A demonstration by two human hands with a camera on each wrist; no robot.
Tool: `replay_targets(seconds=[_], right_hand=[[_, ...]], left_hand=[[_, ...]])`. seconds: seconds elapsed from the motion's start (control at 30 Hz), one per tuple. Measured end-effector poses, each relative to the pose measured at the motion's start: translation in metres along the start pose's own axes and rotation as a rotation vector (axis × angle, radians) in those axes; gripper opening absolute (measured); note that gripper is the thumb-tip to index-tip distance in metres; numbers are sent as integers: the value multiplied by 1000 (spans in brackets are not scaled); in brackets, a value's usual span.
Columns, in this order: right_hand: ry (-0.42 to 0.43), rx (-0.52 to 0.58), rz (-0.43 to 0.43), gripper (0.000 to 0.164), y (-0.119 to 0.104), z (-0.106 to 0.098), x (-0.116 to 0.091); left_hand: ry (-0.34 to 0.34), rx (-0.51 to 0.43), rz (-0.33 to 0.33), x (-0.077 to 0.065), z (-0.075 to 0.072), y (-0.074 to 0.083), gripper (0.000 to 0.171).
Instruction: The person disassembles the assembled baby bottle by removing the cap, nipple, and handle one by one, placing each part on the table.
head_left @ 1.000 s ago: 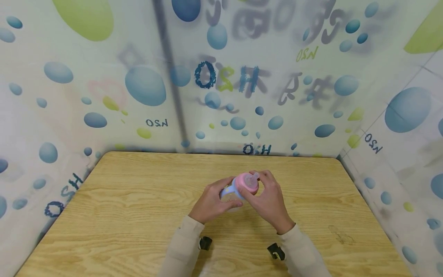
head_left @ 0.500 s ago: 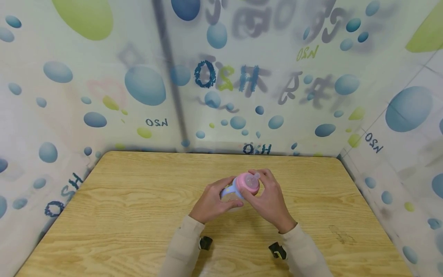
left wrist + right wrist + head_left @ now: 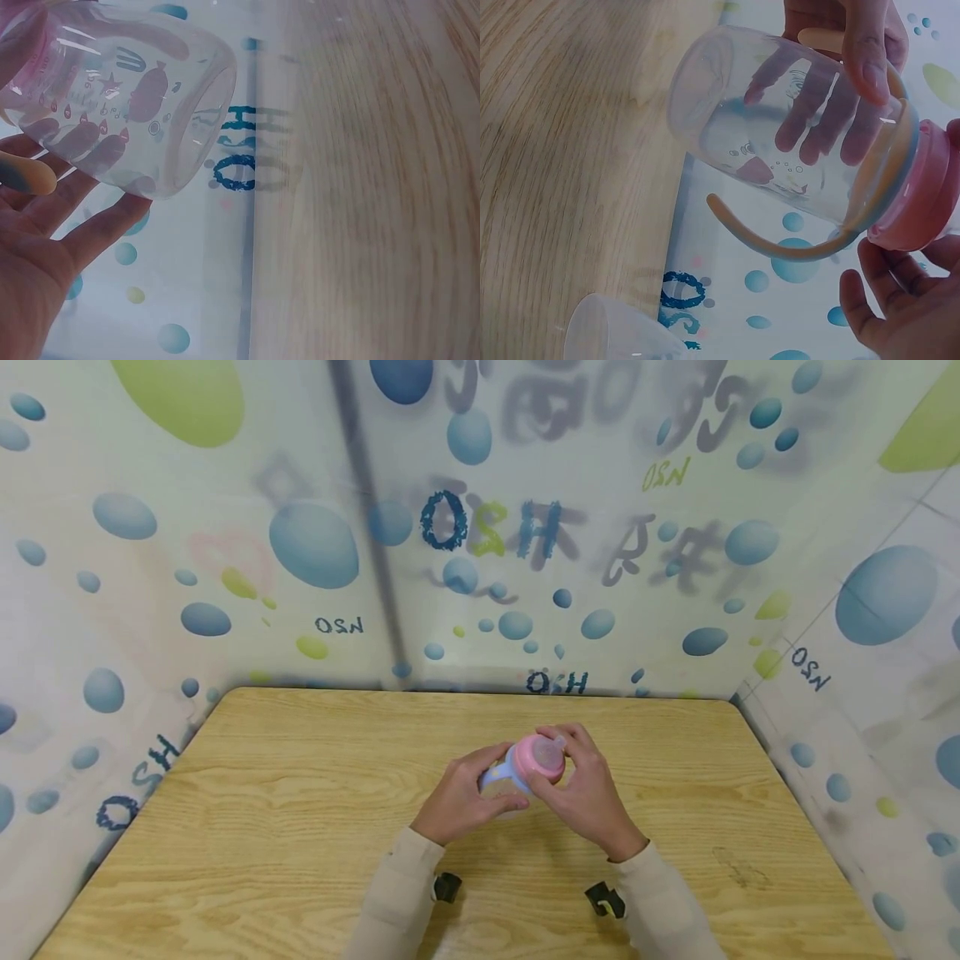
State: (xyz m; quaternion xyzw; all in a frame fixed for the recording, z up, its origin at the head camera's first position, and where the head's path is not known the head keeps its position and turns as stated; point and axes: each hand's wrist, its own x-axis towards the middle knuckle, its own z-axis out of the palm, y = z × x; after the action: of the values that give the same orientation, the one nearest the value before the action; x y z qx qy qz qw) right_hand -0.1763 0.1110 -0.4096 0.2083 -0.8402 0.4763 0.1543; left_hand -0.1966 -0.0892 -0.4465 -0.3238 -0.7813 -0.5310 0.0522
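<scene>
So I had the baby bottle (image 3: 517,772) up off the wooden table (image 3: 262,793), tipped on its side between both hands, because that way one hand could steady the body while the other worked the top. My left hand (image 3: 461,797) was wrapped round the clear body, fingers (image 3: 810,112) visible right through the plastic; my right hand (image 3: 588,793) was clamped on the pink collar (image 3: 919,202). The nipple was mostly hidden behind my right fingers, and there was a see-through cap (image 3: 619,330) cut off at the frame edge, hard to say where it sat
</scene>
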Motion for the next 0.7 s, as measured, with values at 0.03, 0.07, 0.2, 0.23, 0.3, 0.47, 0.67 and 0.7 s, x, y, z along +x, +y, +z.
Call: replay_targets(seconds=[0.03,0.07,0.2,0.23,0.3,0.47,0.67,0.7], right_hand=[[-2,1,-1,51,0,0,0],[-3,2,-2,51,1,0,0],[-7,10,-6,51,1,-1,0],[-9,10,-7,51,2,-1,0],[-15,14,-7,51,3,-1,0],[-29,26,-6,54,4,-2,0],[-46,55,3,54,4,-3,0],[-49,59,5,54,4,-3,0]], left_hand=[[1,5,2,0,0,0,64],[1,8,6,0,0,0,64],[-2,23,5,0,0,1,64],[-5,24,2,0,0,1,64],[-10,24,-9,0,0,1,64],[-10,23,-13,0,0,2,64],[-16,31,-14,0,-1,1,64],[-18,33,-15,0,-1,1,63]])
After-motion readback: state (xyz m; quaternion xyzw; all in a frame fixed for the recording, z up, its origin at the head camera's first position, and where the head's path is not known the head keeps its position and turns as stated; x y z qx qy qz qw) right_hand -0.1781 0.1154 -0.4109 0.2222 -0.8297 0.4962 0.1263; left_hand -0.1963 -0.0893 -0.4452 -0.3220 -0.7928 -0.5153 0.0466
